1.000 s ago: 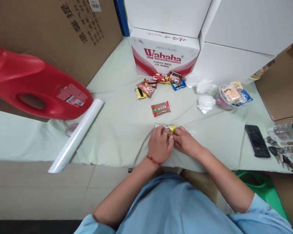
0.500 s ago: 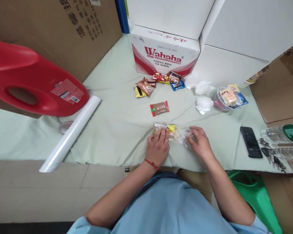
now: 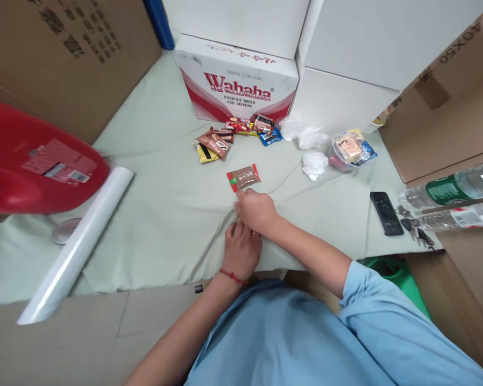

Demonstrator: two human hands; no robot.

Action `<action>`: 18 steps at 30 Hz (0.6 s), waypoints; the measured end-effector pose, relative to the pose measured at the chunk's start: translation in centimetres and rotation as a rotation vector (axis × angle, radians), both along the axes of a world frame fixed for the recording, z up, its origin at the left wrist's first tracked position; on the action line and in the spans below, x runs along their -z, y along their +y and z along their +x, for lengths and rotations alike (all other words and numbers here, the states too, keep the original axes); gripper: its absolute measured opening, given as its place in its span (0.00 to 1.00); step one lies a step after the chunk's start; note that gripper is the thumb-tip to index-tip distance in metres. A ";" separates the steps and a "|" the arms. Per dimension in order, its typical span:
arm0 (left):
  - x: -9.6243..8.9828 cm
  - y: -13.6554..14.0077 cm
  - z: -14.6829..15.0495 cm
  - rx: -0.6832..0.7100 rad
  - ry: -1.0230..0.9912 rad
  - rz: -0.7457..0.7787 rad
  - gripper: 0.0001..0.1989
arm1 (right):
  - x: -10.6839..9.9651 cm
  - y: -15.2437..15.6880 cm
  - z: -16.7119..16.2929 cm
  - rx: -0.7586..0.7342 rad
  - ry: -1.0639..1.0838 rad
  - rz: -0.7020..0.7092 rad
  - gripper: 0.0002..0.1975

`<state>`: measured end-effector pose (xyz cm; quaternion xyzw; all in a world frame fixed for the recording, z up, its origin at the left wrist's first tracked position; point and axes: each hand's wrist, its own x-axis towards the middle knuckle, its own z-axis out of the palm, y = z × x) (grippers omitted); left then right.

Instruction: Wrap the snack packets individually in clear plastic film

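Note:
My left hand (image 3: 243,249) lies near the table's front edge, a red string on its wrist, fingers curled down over the small plastic-wrapped snack bundle, which is almost wholly hidden. My right hand (image 3: 257,210) crosses over just beyond it, closed in a fist, its fingers on the clear plastic wrap; the wrap itself is covered by the hands. A brown snack packet with red ends (image 3: 243,177) lies flat right beyond my right knuckles. Farther back are a pile of brown and yellow packets (image 3: 215,143) and several red, brown and blue packets (image 3: 261,126).
A white roll (image 3: 78,241) and red jug (image 3: 44,166) lie left. A Wahaba-style printed carton (image 3: 237,88) stands behind. At right are crumpled white plastic bundles (image 3: 314,164), a tub of snacks (image 3: 350,150), a phone (image 3: 387,213), keys (image 3: 416,230) and clear bottles (image 3: 462,185).
My right hand has moved left from the wrap's right end, across the bundle, and closed into a fist beside my left hand. The bundle is now hidden. The view has shifted.

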<state>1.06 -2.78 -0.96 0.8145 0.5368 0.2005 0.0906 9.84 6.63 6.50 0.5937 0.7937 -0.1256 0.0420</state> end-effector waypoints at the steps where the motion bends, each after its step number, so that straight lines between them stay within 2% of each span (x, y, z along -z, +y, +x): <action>1: 0.0 -0.4 -0.7 0.042 -0.026 0.003 0.15 | 0.1 -0.4 -0.2 -0.001 -0.001 0.009 0.18; 5: 0.3 -1.9 -3.4 0.177 -0.172 0.037 0.15 | 0.3 -2.4 -0.2 -0.057 0.035 0.042 0.29; 8: 0.4 -2.3 -4.6 0.189 -0.368 0.108 0.14 | 0.8 -2.8 -0.2 -0.073 0.053 0.060 0.30; 11: 0.2 -2.5 -5.1 0.080 -0.541 0.156 0.13 | 1.2 -2.3 -0.2 -0.043 0.049 0.055 0.25; 15: -0.3 -2.8 -5.9 -0.064 -0.634 0.153 0.09 | 0.7 -1.7 -0.2 -0.026 0.010 -0.009 0.12; 18: -1.1 -3.1 -6.5 -0.115 -0.671 0.141 0.09 | -0.7 -2.0 0.4 -0.022 -0.008 -0.057 0.14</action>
